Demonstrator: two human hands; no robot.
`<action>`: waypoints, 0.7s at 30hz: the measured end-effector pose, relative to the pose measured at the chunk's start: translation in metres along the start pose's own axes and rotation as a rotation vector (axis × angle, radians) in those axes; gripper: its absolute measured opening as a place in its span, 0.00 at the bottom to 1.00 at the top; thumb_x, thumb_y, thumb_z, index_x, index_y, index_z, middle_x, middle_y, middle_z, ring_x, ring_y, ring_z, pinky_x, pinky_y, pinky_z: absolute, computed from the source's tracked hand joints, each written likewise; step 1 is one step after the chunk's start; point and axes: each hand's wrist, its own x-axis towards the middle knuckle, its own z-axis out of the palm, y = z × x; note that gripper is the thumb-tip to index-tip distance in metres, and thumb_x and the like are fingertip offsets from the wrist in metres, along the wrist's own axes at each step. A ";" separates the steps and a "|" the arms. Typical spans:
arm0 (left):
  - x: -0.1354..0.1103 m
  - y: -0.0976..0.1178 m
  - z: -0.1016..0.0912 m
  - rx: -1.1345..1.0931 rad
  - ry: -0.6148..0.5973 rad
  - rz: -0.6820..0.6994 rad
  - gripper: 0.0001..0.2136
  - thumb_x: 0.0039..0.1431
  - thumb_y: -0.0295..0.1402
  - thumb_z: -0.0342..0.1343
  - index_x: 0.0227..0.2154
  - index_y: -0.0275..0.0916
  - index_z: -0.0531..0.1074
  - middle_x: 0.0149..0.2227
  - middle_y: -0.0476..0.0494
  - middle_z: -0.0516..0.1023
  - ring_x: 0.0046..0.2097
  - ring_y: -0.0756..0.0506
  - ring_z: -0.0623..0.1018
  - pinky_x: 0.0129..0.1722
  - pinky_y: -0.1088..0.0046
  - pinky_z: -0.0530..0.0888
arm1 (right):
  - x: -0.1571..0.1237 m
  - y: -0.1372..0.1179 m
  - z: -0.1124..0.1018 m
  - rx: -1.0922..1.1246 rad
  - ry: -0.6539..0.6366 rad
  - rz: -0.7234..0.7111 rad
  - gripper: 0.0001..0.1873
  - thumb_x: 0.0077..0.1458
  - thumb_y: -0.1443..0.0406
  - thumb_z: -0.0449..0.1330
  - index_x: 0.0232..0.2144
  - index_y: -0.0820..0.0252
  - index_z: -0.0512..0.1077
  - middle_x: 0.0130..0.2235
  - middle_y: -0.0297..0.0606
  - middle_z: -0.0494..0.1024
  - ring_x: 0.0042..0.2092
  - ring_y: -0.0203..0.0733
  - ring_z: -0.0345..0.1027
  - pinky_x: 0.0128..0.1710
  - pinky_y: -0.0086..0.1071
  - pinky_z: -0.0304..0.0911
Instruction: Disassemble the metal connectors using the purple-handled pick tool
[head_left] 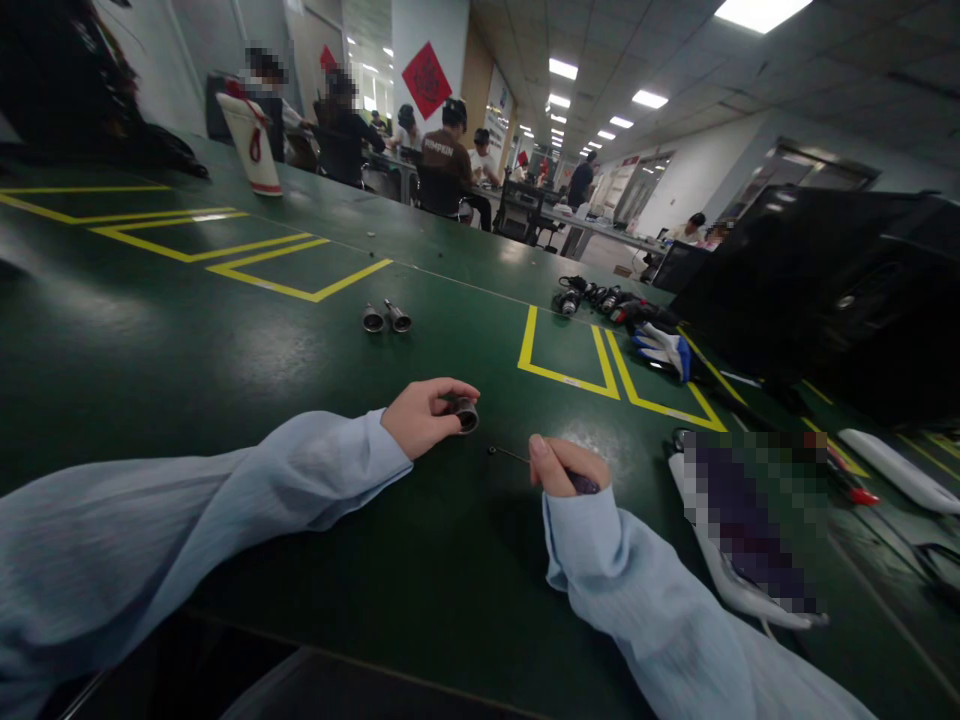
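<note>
My left hand (pixel 424 415) is closed round a small grey metal cup-shaped part (pixel 469 416), its round opening tilted towards me just above the green table. In my right hand (pixel 566 464) is a thin-shafted hand tool (pixel 512 455) with a dark purplish handle partly hidden in the palm. Its shaft points left, towards the metal part, and a tiny dark ring-like piece (pixel 492 450) shows at the tip. Tool tip and metal part are apart. Farther back, two similar metal cup-shaped parts (pixel 373 318) (pixel 398 317) lie side by side on the table.
Yellow tape outlines (pixel 570 380) mark the green tabletop (pixel 300 350). Black cabled items (pixel 592 297) and a white-and-blue glove (pixel 664 350) lie at the back right. A white-edged, blurred-out object (pixel 712 560) is beside my right arm. A white cup (pixel 251 145) stands far left. People sit beyond.
</note>
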 end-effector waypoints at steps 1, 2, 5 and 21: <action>0.000 0.000 0.000 -0.012 -0.003 -0.011 0.16 0.38 0.25 0.57 0.36 0.31 0.68 0.34 0.42 0.75 0.36 0.45 0.76 0.41 0.61 0.73 | 0.000 0.000 0.001 0.008 -0.003 0.015 0.22 0.55 0.65 0.50 0.10 0.59 0.59 0.13 0.30 0.61 0.17 0.30 0.55 0.20 0.27 0.52; 0.000 0.001 0.000 -0.020 -0.007 -0.019 0.16 0.38 0.24 0.57 0.35 0.32 0.68 0.33 0.43 0.75 0.35 0.45 0.77 0.41 0.61 0.73 | 0.000 0.001 0.002 0.015 -0.006 0.023 0.22 0.55 0.65 0.50 0.09 0.59 0.59 0.13 0.30 0.61 0.17 0.30 0.55 0.20 0.28 0.51; 0.000 -0.001 0.000 -0.020 -0.012 -0.027 0.14 0.38 0.24 0.57 0.33 0.32 0.68 0.33 0.43 0.75 0.35 0.45 0.77 0.42 0.60 0.73 | 0.000 0.003 0.004 0.032 -0.026 0.040 0.23 0.54 0.64 0.50 0.09 0.59 0.59 0.13 0.30 0.61 0.17 0.30 0.54 0.20 0.28 0.51; 0.002 0.001 -0.003 -0.086 0.128 -0.071 0.17 0.34 0.24 0.61 0.33 0.33 0.70 0.36 0.43 0.75 0.37 0.44 0.76 0.43 0.58 0.72 | 0.008 -0.005 -0.009 0.169 -0.211 0.276 0.24 0.53 0.59 0.51 0.09 0.58 0.60 0.11 0.29 0.57 0.16 0.30 0.52 0.17 0.27 0.48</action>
